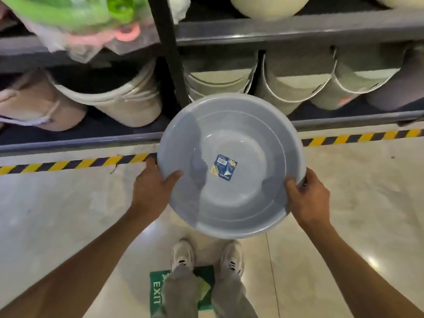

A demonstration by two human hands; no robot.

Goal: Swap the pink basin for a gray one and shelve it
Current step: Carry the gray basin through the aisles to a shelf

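Note:
I hold a round gray basin (247, 203) level in front of me, its mouth up and a blue label stuck at its bottom centre. My left hand (152, 189) grips its left rim, thumb inside the bowl and fingers under the edge. On the right rim my right hand (308, 198) holds the same way. The basin hangs over the floor just before the lower shelf (80, 141). A pinkish basin (34, 104) lies tilted on its side at the shelf's far left.
Stacks of cream and pale green basins (298, 88) lean on their sides along the lower shelf. A dark upright post (169, 53) divides the rack. Bagged green goods (75, 17) sit on the upper shelf. Yellow-black tape (68, 162) marks the floor; my shoes (206, 255) stand on an exit sign.

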